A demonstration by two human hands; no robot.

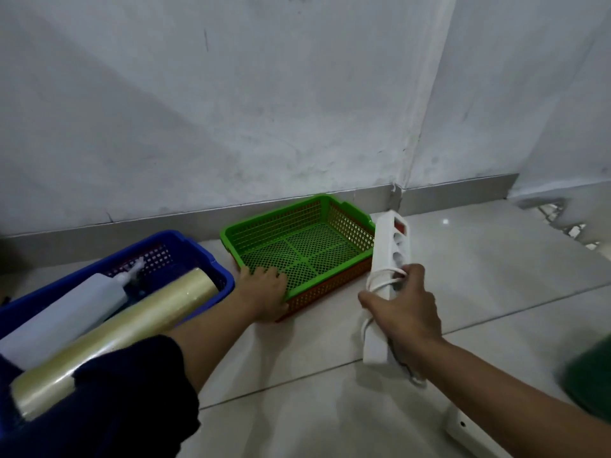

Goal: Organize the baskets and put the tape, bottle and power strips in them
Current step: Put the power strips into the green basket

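Note:
A green mesh basket sits nested in an orange one on the floor by the wall, and nothing lies in it. My left hand grips its near left corner. My right hand holds a white power strip with its cord wrapped around it, just right of the green basket. At the left, a blue basket holds a long roll of clear tape and a white bottle lying side by side. A second white power strip lies on the floor under my right forearm.
The white wall and its grey skirting run right behind the baskets. A dark green object is at the right edge. Pale floor tiles spread in front and to the right, with cracked plaster at the far right.

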